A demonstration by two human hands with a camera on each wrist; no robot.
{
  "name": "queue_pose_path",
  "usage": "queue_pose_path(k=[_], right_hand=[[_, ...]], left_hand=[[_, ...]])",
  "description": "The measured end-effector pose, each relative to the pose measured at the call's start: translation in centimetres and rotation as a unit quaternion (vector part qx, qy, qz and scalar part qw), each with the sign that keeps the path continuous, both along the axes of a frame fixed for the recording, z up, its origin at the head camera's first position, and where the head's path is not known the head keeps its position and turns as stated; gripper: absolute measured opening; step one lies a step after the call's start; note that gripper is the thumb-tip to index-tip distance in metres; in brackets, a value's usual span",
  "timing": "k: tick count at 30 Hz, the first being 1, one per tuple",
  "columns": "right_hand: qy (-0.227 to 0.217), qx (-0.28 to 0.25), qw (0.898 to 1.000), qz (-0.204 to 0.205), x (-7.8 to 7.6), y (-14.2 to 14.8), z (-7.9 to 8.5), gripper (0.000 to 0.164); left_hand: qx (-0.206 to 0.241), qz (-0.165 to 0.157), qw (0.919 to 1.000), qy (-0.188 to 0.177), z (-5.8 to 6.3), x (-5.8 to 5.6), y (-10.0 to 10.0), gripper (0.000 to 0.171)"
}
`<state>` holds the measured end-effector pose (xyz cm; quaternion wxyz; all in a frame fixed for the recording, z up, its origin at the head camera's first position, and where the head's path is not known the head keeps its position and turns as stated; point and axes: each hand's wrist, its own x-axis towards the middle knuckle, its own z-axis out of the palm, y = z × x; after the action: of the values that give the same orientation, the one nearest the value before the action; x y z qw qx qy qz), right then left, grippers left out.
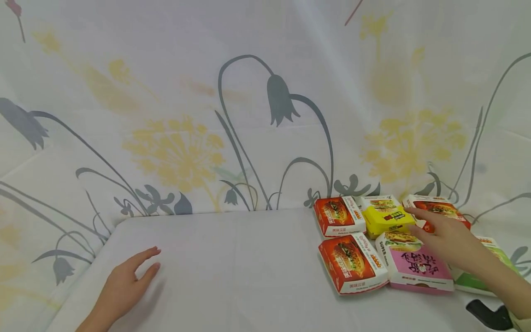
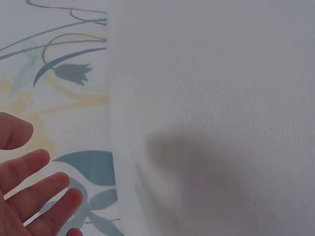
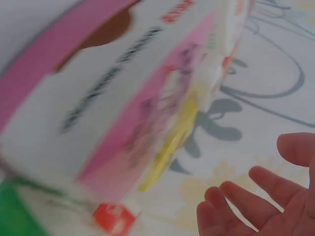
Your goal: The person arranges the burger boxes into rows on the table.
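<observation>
My right hand [image 1: 450, 237] hovers over the group of burger boxes with its fingers spread, gripping nothing. Under and beside it lie a pink burger box [image 1: 419, 267], a yellow burger box [image 1: 386, 219] and a red burger box [image 1: 441, 210], partly hidden by the fingers. Behind the forearm a green burger box [image 1: 499, 256] shows in part. Two more red-and-white boxes, a rear one [image 1: 338, 214] and a front one [image 1: 352, 263], form the left side of the group. Over the left part of the table, my left hand [image 1: 124, 283] is held with relaxed fingers and holds nothing.
A white cloth covers the table [image 1: 232, 267]. Behind it and along its left side hangs a flower-printed curtain [image 1: 257, 138]. A black curved object [image 1: 489, 316] is near the right wrist at the lower right.
</observation>
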<state>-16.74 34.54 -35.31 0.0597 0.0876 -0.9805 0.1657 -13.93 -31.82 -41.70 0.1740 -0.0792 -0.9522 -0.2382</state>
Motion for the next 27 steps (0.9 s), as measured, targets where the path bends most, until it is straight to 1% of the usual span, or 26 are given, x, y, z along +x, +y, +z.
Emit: queue_pose_path(k=[2, 4, 6, 8, 11, 13, 15, 18, 20, 22, 25, 27], right_hand=[[-0.01, -0.016, 1.0, 0.008, -0.5, -0.8, 0.7, 0.054], [-0.007, -0.029, 0.999, 0.021, -1.1, -1.4, 1.3, 0.05], [-0.003, -0.043, 0.998, 0.035, -1.7, -1.9, 1.7, 0.049], [-0.01, -0.063, 0.997, 0.043, -2.4, -2.3, 1.9, 0.049], [-0.025, -0.099, 0.993, 0.051, -3.5, -2.8, 2.0, 0.051], [-0.043, -0.136, 0.988, 0.055, -4.2, -3.1, 2.0, 0.051], [-0.061, -0.173, 0.981, 0.06, -4.9, -3.3, 1.8, 0.05], [-0.096, -0.241, 0.963, 0.067, -5.8, -3.5, 1.5, 0.05], [-0.117, -0.271, 0.953, 0.07, -6.4, -3.7, 1.3, 0.051], [-0.135, -0.291, 0.944, 0.072, -6.8, -3.7, 1.2, 0.052], [-0.158, -0.301, 0.938, 0.07, -7.5, -4.0, 1.0, 0.054], [-0.17, -0.301, 0.936, 0.066, -7.9, -4.3, 1.0, 0.055]], left_hand=[[0.026, -0.001, 0.9996, -0.007, 0.0, -0.1, 0.4, 0.034], [0.053, -0.004, 0.9984, -0.017, 0.1, -0.2, 0.8, 0.033], [0.089, -0.013, 0.9952, -0.039, 0.2, -0.3, 1.2, 0.032], [0.134, -0.029, 0.9881, -0.069, 0.3, -0.4, 1.6, 0.032], [0.204, -0.052, 0.9707, -0.117, 0.2, -0.6, 2.0, 0.034], [0.236, -0.061, 0.9595, -0.14, 0.2, -0.7, 2.3, 0.036], [0.26, -0.069, 0.9509, -0.153, 0.1, -0.7, 2.6, 0.037], [0.288, -0.083, 0.9403, -0.161, 0.0, -0.8, 3.1, 0.037], [0.303, -0.094, 0.9344, -0.162, -0.1, -0.9, 3.5, 0.036], [0.314, -0.106, 0.9297, -0.161, -0.2, -1.0, 3.8, 0.035], [0.33, -0.117, 0.9214, -0.169, -0.3, -1.1, 4.3, 0.034], [0.336, -0.123, 0.9167, -0.177, -0.5, -1.1, 4.7, 0.033]])
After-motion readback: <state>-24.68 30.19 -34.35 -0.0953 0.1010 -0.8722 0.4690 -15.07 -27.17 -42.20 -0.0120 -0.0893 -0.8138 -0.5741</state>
